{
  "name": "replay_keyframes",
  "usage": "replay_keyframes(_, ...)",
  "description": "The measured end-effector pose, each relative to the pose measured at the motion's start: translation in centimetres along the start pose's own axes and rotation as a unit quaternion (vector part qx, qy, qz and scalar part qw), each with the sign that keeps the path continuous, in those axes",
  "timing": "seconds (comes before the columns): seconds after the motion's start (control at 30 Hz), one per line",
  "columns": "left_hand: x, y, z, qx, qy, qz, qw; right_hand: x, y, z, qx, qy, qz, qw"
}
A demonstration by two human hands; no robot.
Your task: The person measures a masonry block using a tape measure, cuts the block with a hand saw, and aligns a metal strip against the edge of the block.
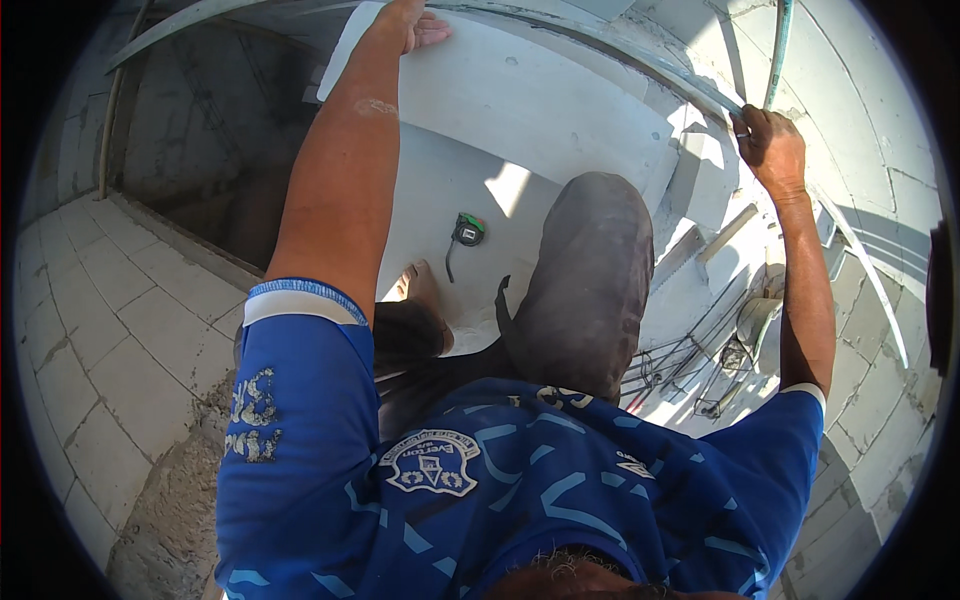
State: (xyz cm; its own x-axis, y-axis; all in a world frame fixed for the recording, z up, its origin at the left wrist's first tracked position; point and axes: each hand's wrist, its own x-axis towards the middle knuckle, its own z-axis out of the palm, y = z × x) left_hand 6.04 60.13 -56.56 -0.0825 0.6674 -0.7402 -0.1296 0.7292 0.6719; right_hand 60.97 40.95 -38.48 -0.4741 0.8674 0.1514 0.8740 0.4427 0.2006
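At the top, my left hand point(418, 28) rests at the upper edge of a large white board point(520, 90), its fingers stretched out and partly hidden by the wrist. At the upper right, my right hand point(765, 145) has its fingers closed round a long, thin, pale strip point(700, 85) that runs along beyond the board. A black and green tape measure point(468, 229) lies on the grey surface point(450, 170) below the board, between my bare foot point(425, 295) and my bent knee point(590, 240).
A dark opening point(190, 130) with a ledge is at the upper left. Block walls point(120, 340) curve along both sides. At the right are a saw point(675, 255), several bent metal rods point(660, 370), a bucket point(755, 320) and another long pale strip point(865, 270). A pipe point(778, 40) stands at the top right.
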Motion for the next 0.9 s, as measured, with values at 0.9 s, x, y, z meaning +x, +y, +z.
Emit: replay_keyframes(0.9, -8.1, -1.4, 7.8, -0.297, 0.026, 0.182, 0.937, -13.1, 0.8, -14.2, 0.002, -0.09, 0.15, 0.985)
